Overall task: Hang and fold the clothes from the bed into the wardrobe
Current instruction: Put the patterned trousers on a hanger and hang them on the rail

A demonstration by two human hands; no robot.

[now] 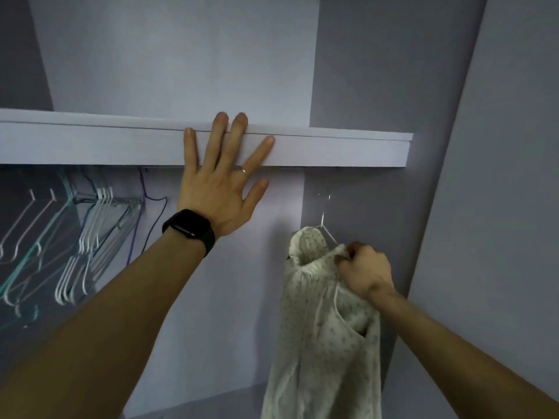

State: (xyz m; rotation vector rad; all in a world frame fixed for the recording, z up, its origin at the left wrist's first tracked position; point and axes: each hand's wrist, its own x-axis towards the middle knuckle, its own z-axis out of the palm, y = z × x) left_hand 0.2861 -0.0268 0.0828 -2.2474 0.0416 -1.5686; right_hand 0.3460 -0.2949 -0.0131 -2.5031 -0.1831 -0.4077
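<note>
Inside the wardrobe (181, 55), the left hand (220, 189) is pressing the shelf edge (90, 143) — fingers (219, 131) spread flat — while the right hand (364, 272) is pinching the floral garment (320, 343) on its hanger (328, 232), below the shelf.

No text, label, brand, number or sign can be read here. The black watch (189, 229) at about nine o'clock shows only a dark, blank face. The pale garment (320, 343) at about five o'clock carries a small scattered print, too blurred to make out as letters or figures.
</note>
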